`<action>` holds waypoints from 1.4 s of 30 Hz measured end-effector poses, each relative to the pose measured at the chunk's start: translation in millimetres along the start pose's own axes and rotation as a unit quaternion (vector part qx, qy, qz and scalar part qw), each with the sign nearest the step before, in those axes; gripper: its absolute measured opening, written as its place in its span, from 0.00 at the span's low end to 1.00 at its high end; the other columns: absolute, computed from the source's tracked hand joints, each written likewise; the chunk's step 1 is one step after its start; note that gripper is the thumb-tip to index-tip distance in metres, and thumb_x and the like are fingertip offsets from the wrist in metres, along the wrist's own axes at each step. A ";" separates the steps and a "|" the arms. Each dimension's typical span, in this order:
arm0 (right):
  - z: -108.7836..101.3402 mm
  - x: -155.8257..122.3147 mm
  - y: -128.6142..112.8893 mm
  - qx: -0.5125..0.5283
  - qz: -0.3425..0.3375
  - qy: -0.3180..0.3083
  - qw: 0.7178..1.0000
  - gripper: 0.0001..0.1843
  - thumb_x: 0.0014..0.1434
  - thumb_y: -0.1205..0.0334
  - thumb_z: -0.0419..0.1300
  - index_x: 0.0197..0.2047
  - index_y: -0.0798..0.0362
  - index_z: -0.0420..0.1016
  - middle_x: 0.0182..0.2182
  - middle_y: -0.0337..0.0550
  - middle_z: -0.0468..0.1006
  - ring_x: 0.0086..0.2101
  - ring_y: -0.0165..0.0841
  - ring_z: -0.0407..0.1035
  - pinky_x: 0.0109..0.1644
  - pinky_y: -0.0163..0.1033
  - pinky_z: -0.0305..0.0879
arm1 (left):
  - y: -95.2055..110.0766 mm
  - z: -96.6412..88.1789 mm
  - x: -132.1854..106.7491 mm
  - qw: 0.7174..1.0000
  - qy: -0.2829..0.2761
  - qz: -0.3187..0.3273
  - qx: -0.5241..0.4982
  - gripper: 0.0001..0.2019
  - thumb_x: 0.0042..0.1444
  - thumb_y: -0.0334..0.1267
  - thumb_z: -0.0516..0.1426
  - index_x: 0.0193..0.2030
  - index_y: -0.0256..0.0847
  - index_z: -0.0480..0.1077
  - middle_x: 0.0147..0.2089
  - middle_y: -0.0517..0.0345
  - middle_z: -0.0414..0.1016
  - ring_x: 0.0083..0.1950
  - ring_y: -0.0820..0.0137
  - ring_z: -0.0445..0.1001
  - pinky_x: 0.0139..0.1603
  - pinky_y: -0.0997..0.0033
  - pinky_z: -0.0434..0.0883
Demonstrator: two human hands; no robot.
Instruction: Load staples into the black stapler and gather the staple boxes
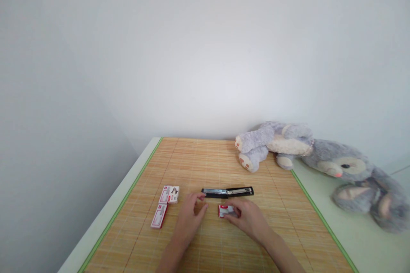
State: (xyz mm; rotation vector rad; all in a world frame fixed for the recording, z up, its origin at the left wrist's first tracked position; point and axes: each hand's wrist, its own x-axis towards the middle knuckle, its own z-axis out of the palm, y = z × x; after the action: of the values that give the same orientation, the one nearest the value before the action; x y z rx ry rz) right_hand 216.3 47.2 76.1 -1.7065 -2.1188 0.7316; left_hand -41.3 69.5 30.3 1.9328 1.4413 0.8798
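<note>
View from above a woven bamboo mat [224,247] with green edging. The right hand [248,218] pinches a small red-and-white cardboard staple box [226,210] between thumb and fingertips, the box resting on the mat just left of those fingertips. The left hand [189,215] lies loosely open and holds nothing; its index fingertip touches the left end of a long black stapler opened out flat, with its metal channel exposed [228,192], which lies just beyond the fingers of both hands.

The box is judged light, thin-walled and easily crushed; a gentle hold on its 2 short sides would suit it, as staple strips inside may slide out. The stapler is judged rigid, heavier and hinged, best held by its black body rather than the sprung channel.

Left of the left hand's fingers lie 2 more red-and-white staple boxes [169,194] [159,216]. Well to the right lies a grey plush rabbit [320,158].
</note>
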 end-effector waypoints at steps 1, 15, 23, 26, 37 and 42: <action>0.2 1.5 -1.9 -0.003 -0.005 -0.002 1.000 0.13 0.60 0.52 0.67 0.48 0.43 0.83 0.33 0.37 0.81 0.35 0.35 0.73 0.40 0.36 0.58 | -1.7 0.8 4.3 1.000 0.019 -0.001 0.010 0.18 0.65 0.42 0.56 0.61 0.49 0.71 0.58 0.51 0.76 0.59 0.57 0.72 0.64 0.49 0.67; -7.9 28.2 -9.7 -0.018 -0.017 0.019 1.000 0.13 0.66 0.54 0.60 0.47 0.46 0.83 0.31 0.38 0.79 0.33 0.33 0.71 0.39 0.36 0.58 | 3.8 17.7 29.9 0.996 -0.035 0.054 0.062 0.16 0.54 0.48 0.69 0.50 0.57 0.81 0.73 0.59 0.66 0.76 0.52 0.55 0.75 0.39 0.49; -2.9 43.6 -7.6 -0.030 -0.029 0.000 0.999 0.11 0.63 0.55 0.63 0.46 0.45 0.84 0.29 0.37 0.79 0.33 0.33 0.71 0.38 0.35 0.56 | 8.2 21.1 32.2 0.995 -0.051 0.055 0.070 0.19 0.54 0.51 0.69 0.53 0.61 0.80 0.75 0.61 0.63 0.78 0.50 0.52 0.77 0.34 0.40; 0.9 44.4 -7.0 -0.030 -0.029 0.002 0.999 0.11 0.63 0.55 0.64 0.46 0.45 0.84 0.29 0.36 0.79 0.33 0.33 0.71 0.37 0.35 0.55 | 8.9 20.3 31.4 0.995 -0.052 0.055 0.072 0.19 0.54 0.50 0.69 0.53 0.60 0.80 0.75 0.61 0.62 0.78 0.50 0.52 0.77 0.34 0.40; 4.6 43.4 -2.4 -0.024 -0.045 0.019 0.999 0.06 0.64 0.59 0.63 0.40 0.46 0.83 0.30 0.37 0.79 0.32 0.32 0.70 0.37 0.35 0.55 | 6.2 23.0 31.8 0.994 -0.037 0.063 0.082 0.18 0.53 0.49 0.70 0.52 0.63 0.80 0.74 0.65 0.65 0.76 0.51 0.56 0.77 0.36 0.45; 3.0 38.0 -2.4 -0.022 -0.055 0.021 0.998 0.07 0.63 0.59 0.64 0.42 0.44 0.84 0.31 0.36 0.79 0.33 0.33 0.71 0.37 0.35 0.55 | 5.4 24.4 31.2 0.994 -0.015 0.079 0.076 0.17 0.52 0.48 0.71 0.50 0.62 0.80 0.72 0.63 0.68 0.75 0.51 0.59 0.75 0.36 0.49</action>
State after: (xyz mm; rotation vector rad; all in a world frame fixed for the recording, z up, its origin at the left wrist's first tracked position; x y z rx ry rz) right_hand 203.9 83.1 72.5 -1.5978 -2.1958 0.6175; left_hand -12.7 96.8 24.6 2.1898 1.3873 0.8265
